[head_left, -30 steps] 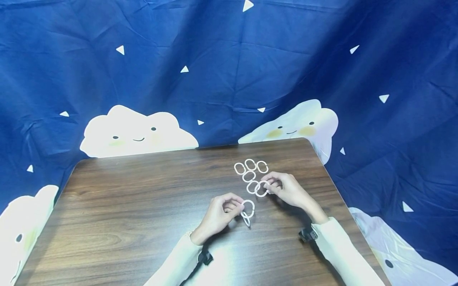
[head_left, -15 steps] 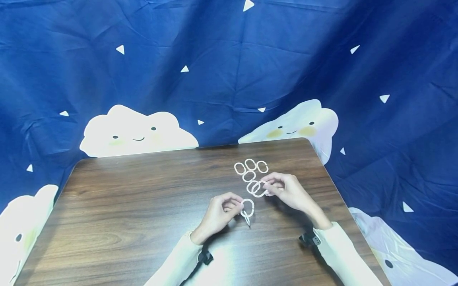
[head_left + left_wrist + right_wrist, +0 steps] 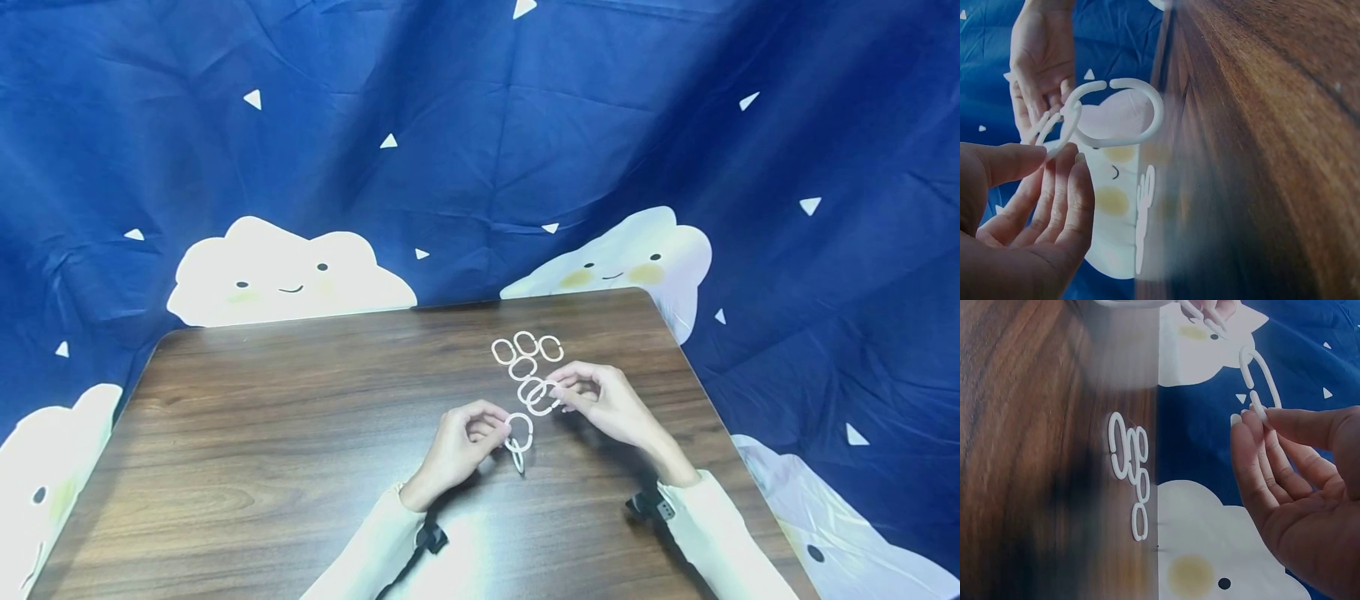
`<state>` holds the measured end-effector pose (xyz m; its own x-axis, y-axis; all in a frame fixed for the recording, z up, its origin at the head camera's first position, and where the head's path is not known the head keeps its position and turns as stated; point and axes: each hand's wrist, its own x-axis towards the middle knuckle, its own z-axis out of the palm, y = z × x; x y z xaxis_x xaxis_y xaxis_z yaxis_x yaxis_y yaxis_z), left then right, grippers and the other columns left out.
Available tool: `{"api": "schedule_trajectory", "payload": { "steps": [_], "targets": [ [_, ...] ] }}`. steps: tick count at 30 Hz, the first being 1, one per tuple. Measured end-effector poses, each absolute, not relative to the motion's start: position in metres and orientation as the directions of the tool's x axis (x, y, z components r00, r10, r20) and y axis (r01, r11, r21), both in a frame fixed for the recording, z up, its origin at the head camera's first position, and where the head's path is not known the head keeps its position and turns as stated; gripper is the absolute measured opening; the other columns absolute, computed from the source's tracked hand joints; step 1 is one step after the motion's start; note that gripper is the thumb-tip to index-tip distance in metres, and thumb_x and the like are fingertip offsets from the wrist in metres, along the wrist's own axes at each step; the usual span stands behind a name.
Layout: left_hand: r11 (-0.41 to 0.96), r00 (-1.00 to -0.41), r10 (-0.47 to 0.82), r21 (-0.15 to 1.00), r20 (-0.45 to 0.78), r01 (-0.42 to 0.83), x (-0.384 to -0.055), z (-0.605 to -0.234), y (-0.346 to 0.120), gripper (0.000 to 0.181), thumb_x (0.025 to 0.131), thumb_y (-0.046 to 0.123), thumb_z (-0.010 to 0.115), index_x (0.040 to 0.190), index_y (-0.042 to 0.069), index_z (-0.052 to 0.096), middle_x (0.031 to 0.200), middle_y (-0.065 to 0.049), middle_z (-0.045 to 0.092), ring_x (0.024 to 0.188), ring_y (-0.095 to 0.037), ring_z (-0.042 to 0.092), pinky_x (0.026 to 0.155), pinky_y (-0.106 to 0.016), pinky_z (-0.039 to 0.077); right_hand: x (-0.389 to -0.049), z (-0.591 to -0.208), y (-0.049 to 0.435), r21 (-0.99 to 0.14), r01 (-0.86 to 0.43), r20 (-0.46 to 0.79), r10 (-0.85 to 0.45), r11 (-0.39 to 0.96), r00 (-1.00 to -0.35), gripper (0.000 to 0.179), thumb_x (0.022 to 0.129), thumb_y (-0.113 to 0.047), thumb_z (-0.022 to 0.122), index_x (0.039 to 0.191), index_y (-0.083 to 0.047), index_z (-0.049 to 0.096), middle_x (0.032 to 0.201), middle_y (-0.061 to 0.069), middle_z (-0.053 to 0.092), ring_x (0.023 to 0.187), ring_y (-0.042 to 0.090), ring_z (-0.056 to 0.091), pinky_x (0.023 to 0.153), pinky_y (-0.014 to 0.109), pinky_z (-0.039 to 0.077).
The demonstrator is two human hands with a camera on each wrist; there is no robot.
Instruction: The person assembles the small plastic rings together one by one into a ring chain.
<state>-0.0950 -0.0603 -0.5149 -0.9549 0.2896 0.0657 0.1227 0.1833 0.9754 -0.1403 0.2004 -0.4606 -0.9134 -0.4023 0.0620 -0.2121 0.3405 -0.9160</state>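
Between thumb and fingertips, my left hand (image 3: 459,446) pinches a white plastic ring link (image 3: 1074,128) with a gap in it. A second white link (image 3: 1159,115) hangs from that one, threaded through it. To the right, my right hand (image 3: 611,404) holds another white link (image 3: 1269,378) by thumb and fingers, its gap facing the left hand's link. In the head view this link overlaps a loose link (image 3: 521,392) lying behind it. The two held links are close but apart.
Several loose white links (image 3: 1113,440) lie in a cluster on the wooden table (image 3: 300,417), beyond the hands toward the far right. A blue curtain (image 3: 450,125) with printed clouds hangs behind the table.
The link in my right hand has shifted slightly left and turned, so its gap sits lower right. My left hand's link has risen a little, the second link still hanging from it.
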Motion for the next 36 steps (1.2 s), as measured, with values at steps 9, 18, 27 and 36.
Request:
{"api": "schedule_trajectory", "payload": {
  "steps": [9, 18, 27, 36],
  "targets": [
    [0.153, -0.96, 0.274, 0.982, 0.062, 0.107, -0.096, -0.515, -0.06, 0.022, 0.094, 0.006, 0.075, 0.111, -0.007, 0.071, 0.095, -0.016, 0.079, 0.084, -0.044, 0.076, 0.07, -0.021, 0.064, -0.135, -0.465, 0.194, -0.923, -0.195, 0.052, -0.396, 0.331, -0.917, 0.02, 0.096, -0.008, 0.074, 0.114, 0.0, 0.073, 0.102, 0.021, 0.077, 0.088, 0.023, 0.076, 0.074, 0.038, 0.067],
    [0.13, -0.96, 0.272, 0.986, 0.067, 0.106, -0.097, -0.516, -0.059, 0.023, 0.094, 0.006, 0.075, 0.112, -0.008, 0.07, 0.096, -0.021, 0.078, 0.084, -0.046, 0.076, 0.075, -0.044, 0.066, -0.132, -0.47, 0.19, -0.934, -0.166, 0.026, -0.401, 0.317, -0.916, 0.02, 0.095, -0.009, 0.075, 0.113, 0.001, 0.072, 0.102, 0.02, 0.077, 0.088, 0.019, 0.076, 0.078, 0.032, 0.066],
    [0.112, -0.963, 0.257, 0.987, 0.085, 0.117, -0.094, -0.516, -0.059, 0.02, 0.095, 0.007, 0.074, 0.11, -0.005, 0.071, 0.096, -0.023, 0.077, 0.083, -0.049, 0.074, 0.076, -0.05, 0.065, -0.128, -0.474, 0.184, -0.94, -0.142, -0.004, -0.426, 0.31, -0.905, 0.02, 0.095, -0.01, 0.075, 0.113, 0.0, 0.072, 0.105, 0.03, 0.074, 0.09, 0.03, 0.076, 0.08, 0.026, 0.065],
    [0.099, -0.965, 0.252, 0.99, 0.07, 0.097, -0.094, -0.516, -0.06, 0.019, 0.095, 0.007, 0.074, 0.11, -0.005, 0.071, 0.097, -0.023, 0.077, 0.084, -0.048, 0.075, 0.077, -0.052, 0.064, -0.126, -0.477, 0.181, -0.944, -0.123, -0.023, -0.431, 0.307, -0.902, 0.02, 0.095, -0.007, 0.074, 0.113, 0.0, 0.072, 0.1, 0.024, 0.075, 0.089, 0.029, 0.077, 0.079, 0.028, 0.066]
  ]
}}
